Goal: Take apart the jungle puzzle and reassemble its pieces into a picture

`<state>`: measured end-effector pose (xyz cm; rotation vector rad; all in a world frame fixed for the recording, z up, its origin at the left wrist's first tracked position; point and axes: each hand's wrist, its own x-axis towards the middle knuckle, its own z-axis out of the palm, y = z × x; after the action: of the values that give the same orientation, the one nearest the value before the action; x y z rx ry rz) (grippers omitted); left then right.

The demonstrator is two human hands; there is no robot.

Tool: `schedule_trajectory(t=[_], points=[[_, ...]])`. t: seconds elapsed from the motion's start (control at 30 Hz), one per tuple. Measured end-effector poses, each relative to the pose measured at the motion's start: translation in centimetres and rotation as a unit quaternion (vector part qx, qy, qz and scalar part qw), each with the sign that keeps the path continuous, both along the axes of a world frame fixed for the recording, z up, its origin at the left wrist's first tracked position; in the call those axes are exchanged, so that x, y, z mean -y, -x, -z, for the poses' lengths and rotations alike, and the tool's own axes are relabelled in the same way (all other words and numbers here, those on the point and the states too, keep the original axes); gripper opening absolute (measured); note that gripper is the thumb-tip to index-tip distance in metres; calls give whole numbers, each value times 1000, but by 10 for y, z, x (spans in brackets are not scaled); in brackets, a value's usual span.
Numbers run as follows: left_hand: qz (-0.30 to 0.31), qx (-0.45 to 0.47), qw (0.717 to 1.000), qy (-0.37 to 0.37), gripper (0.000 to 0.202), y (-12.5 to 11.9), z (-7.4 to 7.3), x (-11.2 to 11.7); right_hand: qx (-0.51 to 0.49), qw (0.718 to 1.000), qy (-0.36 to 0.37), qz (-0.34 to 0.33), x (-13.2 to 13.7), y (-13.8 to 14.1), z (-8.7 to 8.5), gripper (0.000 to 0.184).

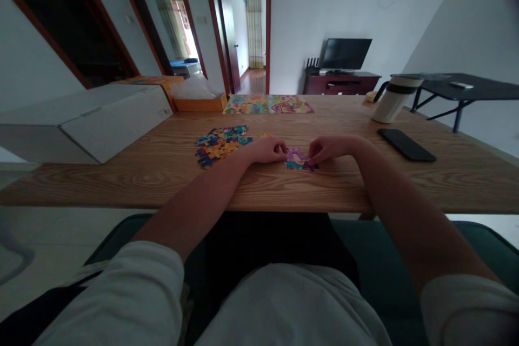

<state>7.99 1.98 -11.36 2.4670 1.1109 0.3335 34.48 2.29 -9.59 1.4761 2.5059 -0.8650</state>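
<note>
My left hand (268, 150) and my right hand (327, 148) rest on a wooden table (259, 189), both with fingers curled. Between them lies a small cluster of joined purple and pink puzzle pieces (299, 159). Each hand pinches one side of that cluster. To the left of my left hand lies a pile of loose blue, yellow and orange puzzle pieces (219, 143). At the table's far edge lie two finished puzzle boards (267, 104) side by side.
A large white box (93, 119) and an orange box (198, 101) sit at the left. A white mug (394, 98) and a black phone (406, 144) lie at the right. Beyond are a TV on a cabinet (344, 67) and a dark side table (462, 86).
</note>
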Motion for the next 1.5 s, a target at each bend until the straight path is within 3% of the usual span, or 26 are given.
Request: schedule_trajectory(t=[0.3,0.47,0.57,0.63,0.7,0.77,0.93,1.03,1.2,1.3,1.37,1.43,1.5], points=[[2,-7,1000,0,26,-2,0,2,34,998,-40,26,2,7,1,56],[-24,17,999,-15,27,13,-14,-3,9,994,-95,51,-11,-4,8,50],[-115,82,988,-61,30,44,-30,-18,2,988,-131,77,-19,-11,11,47],[-223,114,963,-96,30,68,-37,-29,5,987,-138,85,-22,-14,12,44],[-317,103,937,-103,30,90,-39,-40,12,986,-140,90,-23,-15,14,40],[-362,50,927,-89,31,105,-36,-48,20,986,-138,94,-24,-16,15,39],[-373,-89,924,-7,35,116,-24,-57,34,987,-125,100,-25,-17,16,40],[-362,-107,926,-5,41,119,-24,-56,41,986,-132,96,-26,-18,17,40],[-293,-145,944,53,68,126,-30,-51,40,986,-134,91,-26,-18,18,39],[-313,-108,943,36,79,132,-32,-52,37,987,-124,100,-25,-18,18,39],[-378,-57,924,-5,78,138,-32,-55,37,987,-119,102,-25,-18,18,38],[-459,-13,887,-41,71,145,-30,-60,38,987,-117,99,-25,-18,19,36],[-506,-8,862,-39,66,152,-28,-65,42,987,-120,95,-25,-18,19,35]])
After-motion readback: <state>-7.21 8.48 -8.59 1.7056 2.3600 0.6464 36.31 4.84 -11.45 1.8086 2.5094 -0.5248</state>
